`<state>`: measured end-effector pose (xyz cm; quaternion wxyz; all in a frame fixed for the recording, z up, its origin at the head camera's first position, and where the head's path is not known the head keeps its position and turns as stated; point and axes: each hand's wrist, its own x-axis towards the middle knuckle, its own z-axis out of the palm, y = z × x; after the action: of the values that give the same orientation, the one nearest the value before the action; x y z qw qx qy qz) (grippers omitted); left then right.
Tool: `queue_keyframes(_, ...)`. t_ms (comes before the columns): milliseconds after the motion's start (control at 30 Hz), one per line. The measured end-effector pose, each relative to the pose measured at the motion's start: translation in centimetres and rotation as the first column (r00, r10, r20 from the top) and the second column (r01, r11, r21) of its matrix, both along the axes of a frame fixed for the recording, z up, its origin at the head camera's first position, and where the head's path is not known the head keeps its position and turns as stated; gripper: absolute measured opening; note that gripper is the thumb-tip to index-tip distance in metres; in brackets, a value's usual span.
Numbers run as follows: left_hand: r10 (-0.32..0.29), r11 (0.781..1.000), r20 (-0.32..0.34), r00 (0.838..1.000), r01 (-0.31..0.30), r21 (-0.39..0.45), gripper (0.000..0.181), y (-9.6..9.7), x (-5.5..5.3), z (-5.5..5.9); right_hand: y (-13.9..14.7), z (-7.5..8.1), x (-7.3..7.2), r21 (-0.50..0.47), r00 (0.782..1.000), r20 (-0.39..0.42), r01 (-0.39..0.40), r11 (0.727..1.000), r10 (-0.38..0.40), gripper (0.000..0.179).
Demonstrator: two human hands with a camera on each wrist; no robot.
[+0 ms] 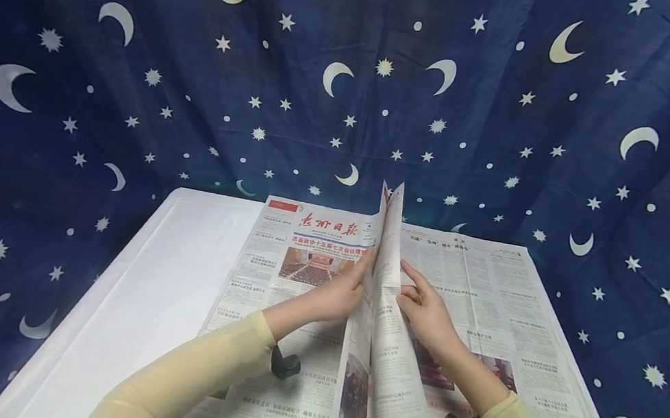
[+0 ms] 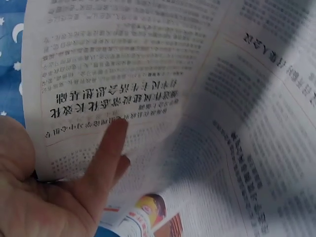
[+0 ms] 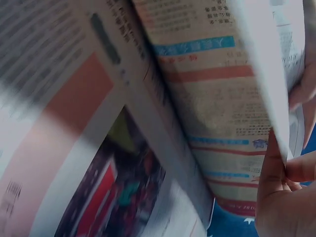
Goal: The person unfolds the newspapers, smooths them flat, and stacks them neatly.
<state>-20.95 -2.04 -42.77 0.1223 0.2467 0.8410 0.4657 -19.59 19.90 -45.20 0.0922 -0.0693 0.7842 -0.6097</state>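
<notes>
A large newspaper (image 1: 485,309) lies spread on a white table, its middle pages (image 1: 390,257) standing upright between the two hands. On the left side of these pages, my left hand (image 1: 340,296) touches the paper with extended fingers; in the left wrist view an index finger (image 2: 106,153) lies straight against the printed sheet. From the other side my right hand (image 1: 431,316) pinches the raised page's edge between thumb and fingers, plainly seen in the right wrist view, where the page (image 3: 217,108) bears coloured bands. Part of the left fingers is hidden behind the sheets in the head view.
Bare white table (image 1: 182,247) shows left of the newspaper. A dark blue curtain (image 1: 300,81) with moons and stars hangs behind and beside the table. Dark wrist straps (image 1: 285,363) sit at both wrists, below yellow sleeves (image 1: 197,379).
</notes>
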Motion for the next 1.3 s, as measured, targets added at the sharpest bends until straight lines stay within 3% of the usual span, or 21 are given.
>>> queue_keyframes(167,-0.01,1.0,0.024,1.0,0.009,0.013,0.07,-2.0,-0.2,0.5,1.9,0.4,0.1,0.018,1.0,-0.006,-0.01,1.0,0.01,0.07)
queue_keyframes(333,-0.018,0.995,0.049,0.999,0.014,0.096,0.072,-4.8,-0.6,1.3,4.2,1.2,0.3,0.073,1.0,-0.027,0.013,0.997,-0.011,0.071)
queue_keyframes(533,-0.025,0.967,0.154,0.988,-0.015,0.255,0.072,-8.9,-0.6,2.9,7.4,2.5,0.8,0.155,0.995,-0.074,0.078,0.985,-0.067,0.069)
queue_keyframes(833,-0.04,0.929,0.264,0.964,-0.062,0.366,0.07,-14.6,-0.2,4.9,12.5,3.9,1.3,0.255,0.981,-0.136,0.169,0.952,-0.138,0.067)
queue_keyframes(967,-0.037,0.923,0.277,0.96,-0.074,0.379,0.069,-16.9,-0.2,4.9,15.0,4.1,1.3,0.293,0.974,-0.145,0.212,0.932,-0.175,0.064)
queue_keyframes(1100,-0.028,0.915,0.314,0.949,-0.102,0.389,0.071,-19.2,-0.3,4.2,17.8,4.1,1.7,0.342,0.969,-0.161,0.232,0.91,-0.187,0.061)
queue_keyframes(1300,0.002,0.933,0.369,0.929,-0.135,0.333,0.074,-22.8,-0.5,1.9,21.8,3.5,1.8,0.472,0.956,-0.165,0.291,0.832,-0.241,0.059)
